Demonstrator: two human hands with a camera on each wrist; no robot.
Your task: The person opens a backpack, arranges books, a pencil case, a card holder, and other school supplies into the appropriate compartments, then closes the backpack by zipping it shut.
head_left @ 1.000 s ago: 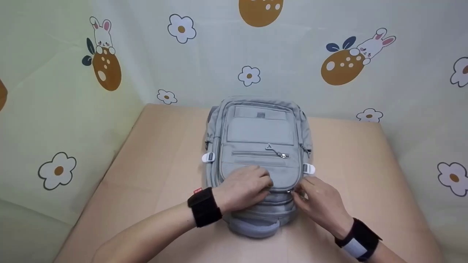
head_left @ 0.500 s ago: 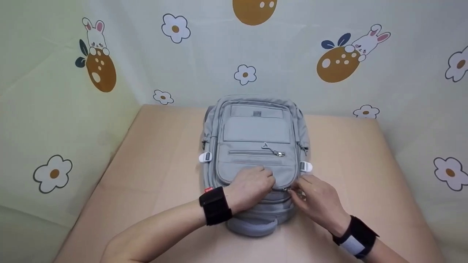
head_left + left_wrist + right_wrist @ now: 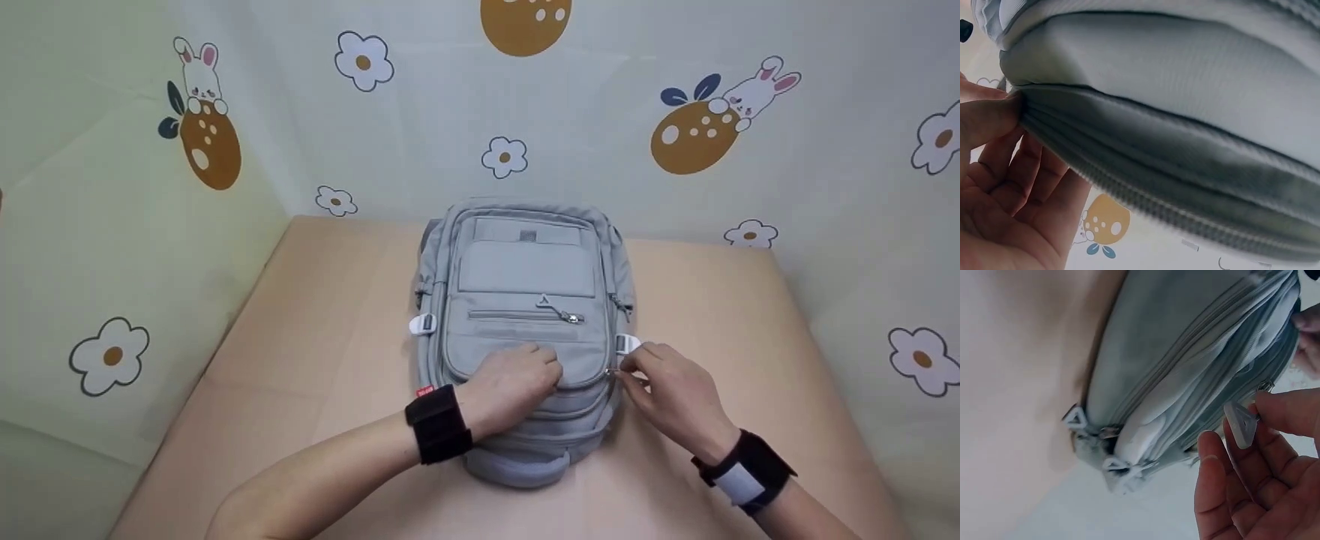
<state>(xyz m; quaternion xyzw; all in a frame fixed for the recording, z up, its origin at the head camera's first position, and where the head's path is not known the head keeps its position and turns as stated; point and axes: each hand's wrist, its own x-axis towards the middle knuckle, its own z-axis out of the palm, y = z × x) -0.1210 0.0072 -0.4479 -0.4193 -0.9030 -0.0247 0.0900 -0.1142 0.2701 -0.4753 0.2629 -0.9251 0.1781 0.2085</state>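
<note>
A grey backpack lies front side up, its carry handle towards me. My left hand pinches the edge of its front pocket between thumb and finger; in the left wrist view, zipper teeth run away from that pinch along a loose, parted edge. At the pocket's right-hand corner, my right hand holds a zipper pull by its cord and pale triangular tab, close to the metal slider. Black straps circle both wrists.
Beneath the bag is a tan table, bordered by a pale curtain printed with rabbits and flowers. White side buckles stick out from the bag. A second zipper pull lies on its front panel.
My right hand has moved right and slightly up, taking the zipper pull round the pocket's corner. My left hand keeps its pinch, having shifted slightly right across the bag.
</note>
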